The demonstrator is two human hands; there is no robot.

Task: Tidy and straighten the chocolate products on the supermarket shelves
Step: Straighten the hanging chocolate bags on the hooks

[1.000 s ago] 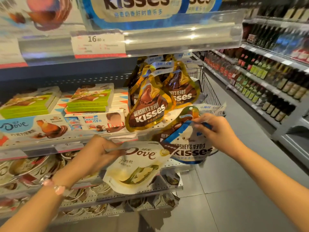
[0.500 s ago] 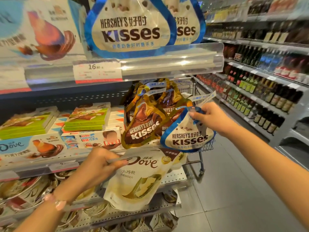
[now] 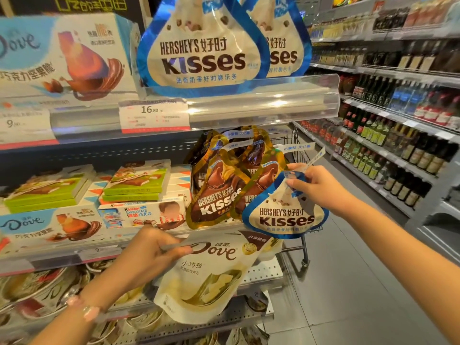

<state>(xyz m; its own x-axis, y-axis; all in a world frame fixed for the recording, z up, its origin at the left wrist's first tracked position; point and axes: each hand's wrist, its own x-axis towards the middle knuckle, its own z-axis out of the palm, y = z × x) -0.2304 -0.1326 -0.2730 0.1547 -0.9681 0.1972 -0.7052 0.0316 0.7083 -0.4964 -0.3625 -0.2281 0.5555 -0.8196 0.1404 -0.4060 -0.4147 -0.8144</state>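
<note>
- Head view: a blue Kisses bag point(image 3: 283, 215) is pinched at its narrow top by the right hand point(image 3: 316, 185), so that it hangs free in front of the brown Kisses bags point(image 3: 219, 192) on the middle shelf point(image 3: 62, 252).
- The pinch is kept high on the neck, probably so that the printed face stays flat and readable and the bag can be lifted without creasing.
- Matching blue Kisses bags point(image 3: 201, 51) stand on the top shelf point(image 3: 263, 105) behind a clear rail; the held bag is judged to belong with them, not among the brown ones.
- A white Dove pouch point(image 3: 206, 277) is gripped at its upper left corner by the left hand point(image 3: 149, 255), thumb over the front, and is held just below the middle shelf's edge.
- The pouch hangs in front of the lower shelves, and it is probably kept out of the way until a place for it is found; where it belongs cannot be told.
- Both grips are closed on their packets; neither hand is free.
- Boxes of Dove point(image 3: 49, 222) and Kinder point(image 3: 142, 212) lie flat at the left of the middle shelf, with green boxes point(image 3: 134, 183) stacked behind them.
- A trolley point(image 3: 298, 247) stands behind the held bag, and bottles point(image 3: 398, 150) line the opposite aisle.
- The likely next step is a lift of the blue bag to the top shelf.
</note>
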